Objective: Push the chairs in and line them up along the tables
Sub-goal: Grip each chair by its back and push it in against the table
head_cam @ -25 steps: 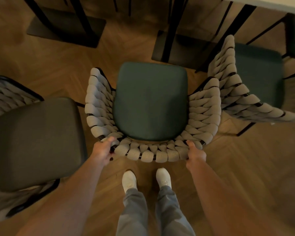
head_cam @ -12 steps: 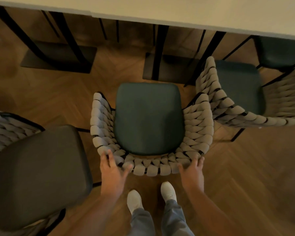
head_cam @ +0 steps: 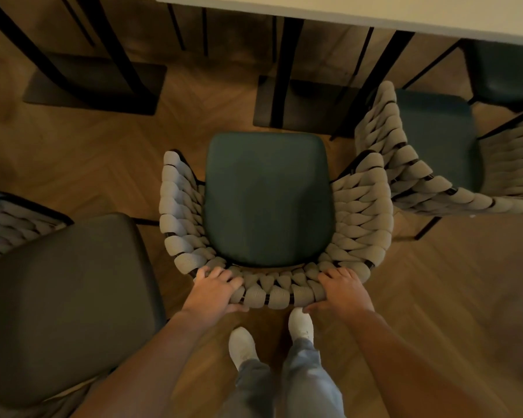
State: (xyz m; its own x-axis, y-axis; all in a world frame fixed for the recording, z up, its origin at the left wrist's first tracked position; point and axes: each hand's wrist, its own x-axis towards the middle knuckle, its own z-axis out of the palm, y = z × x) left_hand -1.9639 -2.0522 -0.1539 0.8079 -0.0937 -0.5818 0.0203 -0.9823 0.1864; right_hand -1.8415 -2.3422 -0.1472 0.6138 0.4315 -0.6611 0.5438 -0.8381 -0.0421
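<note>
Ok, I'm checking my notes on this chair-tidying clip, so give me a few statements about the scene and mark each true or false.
1. Both hands grip the middle chair's woven back. True: the left hand and right hand curl over its rim.
2. The middle chair's seat is fully under the table. False: the whole seat shows, short of the table edge.
3. The right chair stands nearer the table than the middle one. True.
4. The left chair has a green seat. False: it looks grey-brown; the middle seat is green.
5. The person wears black shoes. False: the shoes are white.
</note>
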